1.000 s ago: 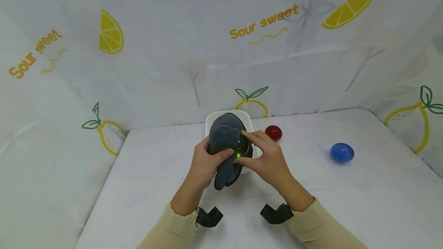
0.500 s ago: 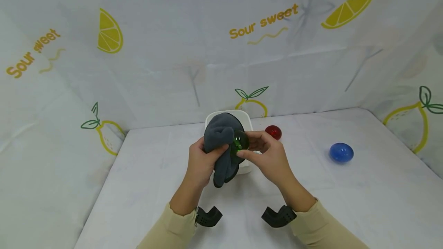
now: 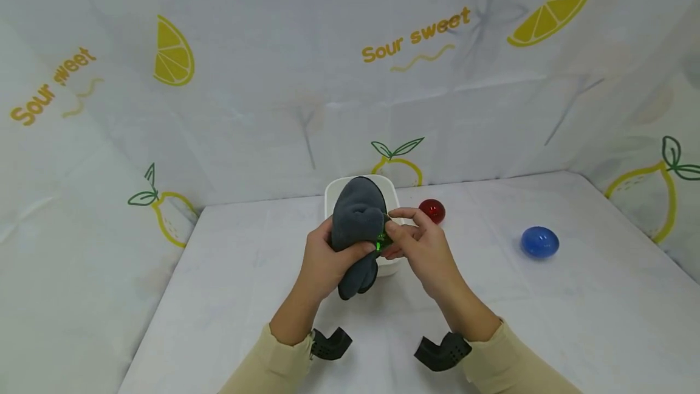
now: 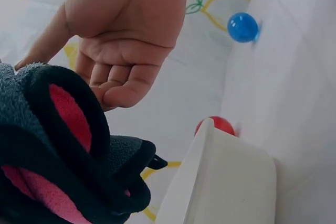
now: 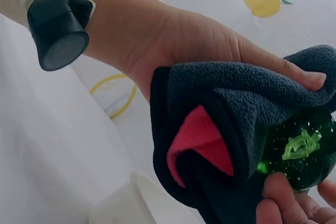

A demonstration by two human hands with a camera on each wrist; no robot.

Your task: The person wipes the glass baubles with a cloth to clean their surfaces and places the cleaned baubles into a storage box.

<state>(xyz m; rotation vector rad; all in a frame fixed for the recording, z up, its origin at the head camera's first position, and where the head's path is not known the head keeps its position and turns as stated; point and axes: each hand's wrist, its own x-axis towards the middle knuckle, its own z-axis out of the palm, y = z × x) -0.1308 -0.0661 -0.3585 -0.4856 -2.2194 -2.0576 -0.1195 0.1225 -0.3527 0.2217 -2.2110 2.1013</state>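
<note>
My left hand grips a folded dark grey cloth with black edging, its thumb pressing the cloth from the front. Pink lining shows inside the folds in both wrist views. Wrapped partly in the cloth is a clear dark green ball, speckled, with a light green figure inside. My right hand holds the ball's uncovered right side, with thumb in front and fingers curled behind and below it. Much of the ball is hidden by cloth and fingers. Both hands are raised in front of a white container.
A red ball lies just right of the container. Farther right on the white-covered table sits a blue ball. A lemon-print cloth wall rises behind the table. Black wrist cameras jut from both sleeves.
The green ball showed widely beside the cloth half a second ago and is now mostly covered. The right thumb has moved up and the fingers beneath have shifted. The cloth's top has tilted rightward.
</note>
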